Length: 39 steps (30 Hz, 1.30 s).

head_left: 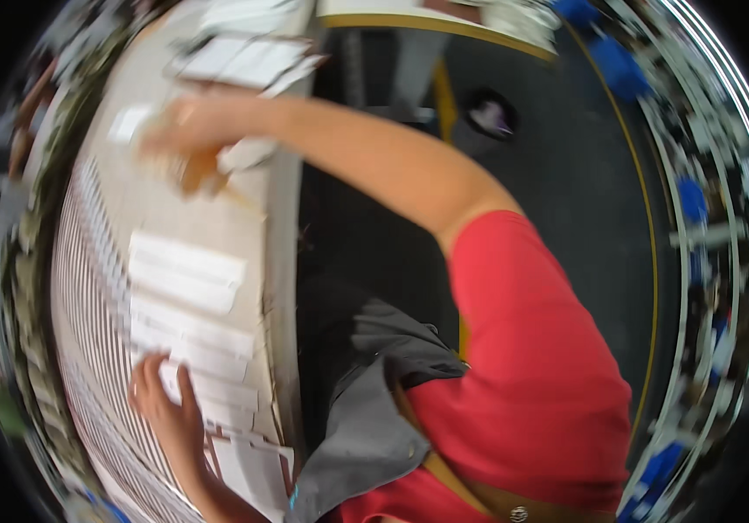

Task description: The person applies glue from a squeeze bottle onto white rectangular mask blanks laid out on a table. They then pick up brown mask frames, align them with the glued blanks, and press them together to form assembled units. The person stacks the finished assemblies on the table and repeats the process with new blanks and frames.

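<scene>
On flat white paper sheets, left hand rests.

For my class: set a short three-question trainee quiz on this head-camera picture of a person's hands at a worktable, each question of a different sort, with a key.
1. True or false: the left hand rests flat on white paper sheets near the table edge.
2. The right hand reaches out over the table near what? A) a blurred brownish object B) a blue cup C) a metal wrench
3. Fill in: the person's sleeve is ___ in colour.

Key: 1 true; 2 A; 3 red. The right hand is motion-blurred, so whether its grip closes on the brownish object cannot be told.
</scene>
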{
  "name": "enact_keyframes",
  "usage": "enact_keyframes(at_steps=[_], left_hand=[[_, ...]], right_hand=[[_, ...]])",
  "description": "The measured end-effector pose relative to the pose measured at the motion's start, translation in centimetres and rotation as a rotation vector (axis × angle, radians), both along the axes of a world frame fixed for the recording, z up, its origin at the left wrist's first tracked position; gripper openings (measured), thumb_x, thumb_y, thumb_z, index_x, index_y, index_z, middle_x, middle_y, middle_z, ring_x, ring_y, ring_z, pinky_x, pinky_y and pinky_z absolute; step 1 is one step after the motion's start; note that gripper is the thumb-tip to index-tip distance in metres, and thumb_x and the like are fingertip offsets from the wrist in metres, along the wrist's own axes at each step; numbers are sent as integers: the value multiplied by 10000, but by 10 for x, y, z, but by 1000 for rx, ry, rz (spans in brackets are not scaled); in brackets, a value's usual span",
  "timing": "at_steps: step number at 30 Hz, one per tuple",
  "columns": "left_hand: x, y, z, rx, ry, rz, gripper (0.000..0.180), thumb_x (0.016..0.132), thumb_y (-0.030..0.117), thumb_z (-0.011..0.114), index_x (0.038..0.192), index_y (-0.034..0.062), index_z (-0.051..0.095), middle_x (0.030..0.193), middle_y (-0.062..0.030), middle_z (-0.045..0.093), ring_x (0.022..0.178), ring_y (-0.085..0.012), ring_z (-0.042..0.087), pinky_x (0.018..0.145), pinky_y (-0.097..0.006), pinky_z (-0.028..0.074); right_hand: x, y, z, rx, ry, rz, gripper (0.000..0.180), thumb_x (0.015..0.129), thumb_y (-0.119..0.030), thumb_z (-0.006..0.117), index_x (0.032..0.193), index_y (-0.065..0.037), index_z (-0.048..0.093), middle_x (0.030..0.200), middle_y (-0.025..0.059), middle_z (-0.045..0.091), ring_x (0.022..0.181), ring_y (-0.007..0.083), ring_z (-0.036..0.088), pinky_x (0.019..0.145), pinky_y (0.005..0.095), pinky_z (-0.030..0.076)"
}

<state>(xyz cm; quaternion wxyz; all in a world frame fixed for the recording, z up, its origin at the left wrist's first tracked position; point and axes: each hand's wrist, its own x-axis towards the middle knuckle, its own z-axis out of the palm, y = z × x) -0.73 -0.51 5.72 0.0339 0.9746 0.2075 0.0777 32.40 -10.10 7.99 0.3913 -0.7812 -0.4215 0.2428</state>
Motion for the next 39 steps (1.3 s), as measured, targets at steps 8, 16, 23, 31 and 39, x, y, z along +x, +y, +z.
enact_keyframes(at_steps=[8,16,23,31,39], left_hand=[[-10,7,-12,-19,-10,-57,321,865,168,567,1147,39,483,1034,-110,513,988,-254,513,888,-427,327],[-53,4,-9,-142,-114,1,341,848,112,590,1153,18,472,963,-132,517,913,-273,497,845,-407,390],[-97,6,-26,-218,-107,-49,261,822,74,602,1046,-21,507,976,-145,531,899,-280,518,823,-380,415],[-96,-13,-23,-345,-30,-84,127,795,26,594,913,-11,566,883,-99,491,767,-206,501,717,-333,426],[-96,-14,-22,-274,-89,-191,123,785,12,600,901,-1,562,823,-94,483,746,-226,495,714,-351,420]], right_hand=[[11,-12,-53,-374,-592,9,619,749,-618,550,1067,-95,639,977,111,668,893,252,638,695,399,490],[-19,-55,-38,-27,-979,-102,334,813,-324,548,1003,-73,660,924,125,643,855,256,633,687,400,498],[-134,-105,-37,350,-658,269,173,725,-92,530,850,-74,648,802,133,588,733,284,603,630,377,499],[-219,-148,-98,212,-337,506,96,714,-108,540,757,-142,618,721,72,584,669,281,602,565,404,474],[-234,-209,-237,-163,53,828,550,833,-321,564,1353,-221,416,1243,104,551,1151,305,508,929,447,397]])
